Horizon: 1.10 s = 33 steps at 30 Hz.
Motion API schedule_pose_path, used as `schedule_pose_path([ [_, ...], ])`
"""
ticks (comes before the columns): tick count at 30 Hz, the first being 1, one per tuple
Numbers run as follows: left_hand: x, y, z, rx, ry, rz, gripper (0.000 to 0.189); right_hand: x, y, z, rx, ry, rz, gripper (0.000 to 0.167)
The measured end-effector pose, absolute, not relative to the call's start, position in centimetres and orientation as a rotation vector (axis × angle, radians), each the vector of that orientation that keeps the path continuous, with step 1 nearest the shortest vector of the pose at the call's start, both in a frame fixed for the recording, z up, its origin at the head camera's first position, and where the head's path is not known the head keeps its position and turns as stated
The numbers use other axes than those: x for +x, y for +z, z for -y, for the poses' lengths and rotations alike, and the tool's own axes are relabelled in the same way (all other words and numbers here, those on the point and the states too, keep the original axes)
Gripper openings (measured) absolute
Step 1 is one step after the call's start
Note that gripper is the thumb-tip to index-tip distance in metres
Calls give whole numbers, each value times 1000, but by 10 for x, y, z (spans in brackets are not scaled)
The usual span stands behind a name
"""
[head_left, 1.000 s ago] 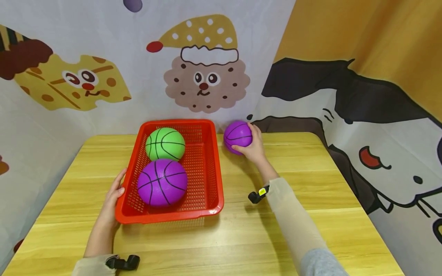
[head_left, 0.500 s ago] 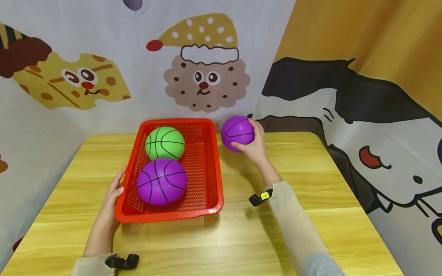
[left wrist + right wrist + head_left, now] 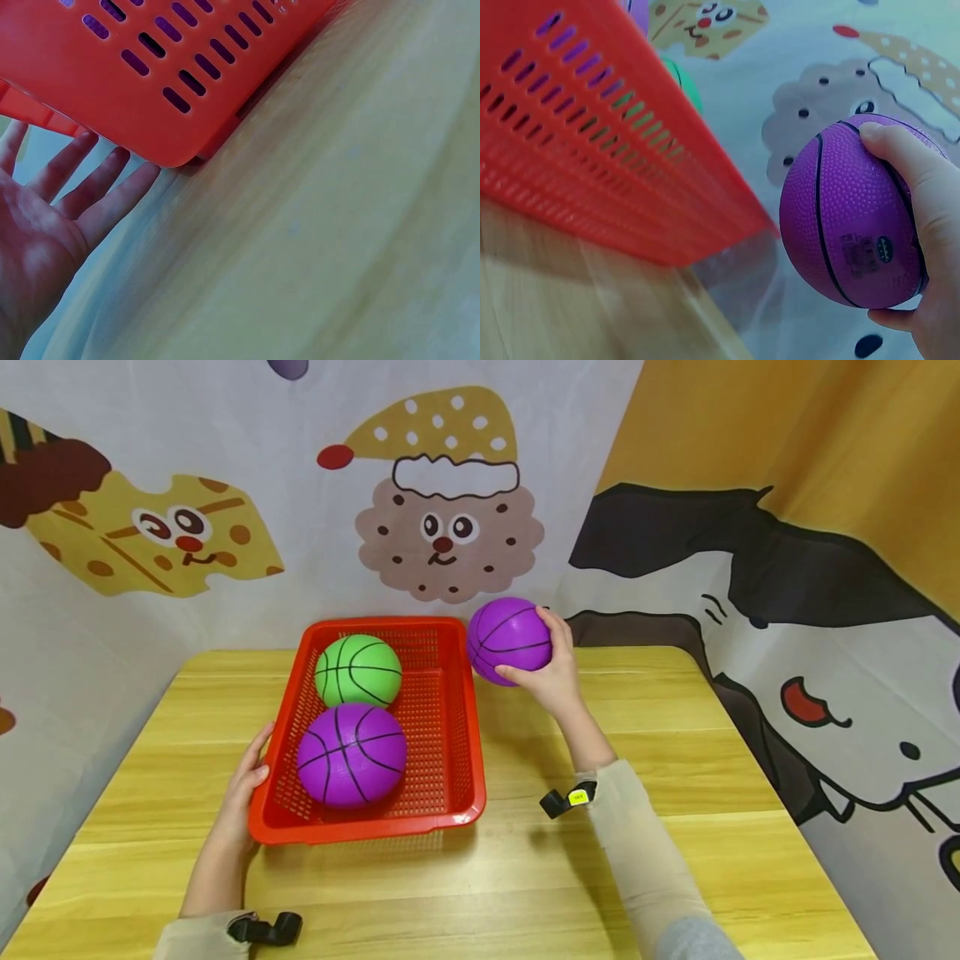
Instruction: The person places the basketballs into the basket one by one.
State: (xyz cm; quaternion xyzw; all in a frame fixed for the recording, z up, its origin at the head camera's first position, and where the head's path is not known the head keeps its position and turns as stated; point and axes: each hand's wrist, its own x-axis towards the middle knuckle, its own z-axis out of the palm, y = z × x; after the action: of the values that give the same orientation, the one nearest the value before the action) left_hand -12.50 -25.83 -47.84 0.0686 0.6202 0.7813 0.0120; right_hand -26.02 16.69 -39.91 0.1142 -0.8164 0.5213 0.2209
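My right hand (image 3: 555, 678) grips a small purple basketball (image 3: 510, 639) between thumb and fingers. The ball is raised off the table, just outside the far right corner of the red basket (image 3: 478, 752); the right wrist view shows a small printed label on this purple ball (image 3: 855, 232). Inside the basket lie a green basketball (image 3: 358, 670) and, nearer me, a larger purple basketball (image 3: 351, 756). With fingers stretched out, my left hand (image 3: 242, 793) touches the basket's left side. The left wrist view shows the fingers of this left hand (image 3: 52, 217) against the basket's slotted wall (image 3: 150, 90).
The basket stands on a wood-grain table (image 3: 510, 877), left of its middle. Behind the table hangs a white cloth backdrop (image 3: 285, 435) with cartoon prints, close to the far table edge. The basket's right half shows bare mesh floor (image 3: 435, 735).
My right hand has lifted the small purple basketball from the table and moved it slightly left, towards the basket's rim. The left hand and the basket stay put.
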Motion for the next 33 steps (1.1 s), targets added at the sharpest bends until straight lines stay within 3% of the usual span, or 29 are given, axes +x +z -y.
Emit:
schedule_pose_path([
  [13, -126, -478, 258, 211, 2424, -1951, 57, -244, -379, -141, 497, 1465, 2211, 100],
  [21, -126, -480, 259, 211, 2443, -1939, 57, -213, -349, -114, 628, 1509, 2200, 92],
  [33, -126, -480, 259, 210, 2440, -1939, 57, -233, -389, -95, 708, 1496, 2293, 99],
])
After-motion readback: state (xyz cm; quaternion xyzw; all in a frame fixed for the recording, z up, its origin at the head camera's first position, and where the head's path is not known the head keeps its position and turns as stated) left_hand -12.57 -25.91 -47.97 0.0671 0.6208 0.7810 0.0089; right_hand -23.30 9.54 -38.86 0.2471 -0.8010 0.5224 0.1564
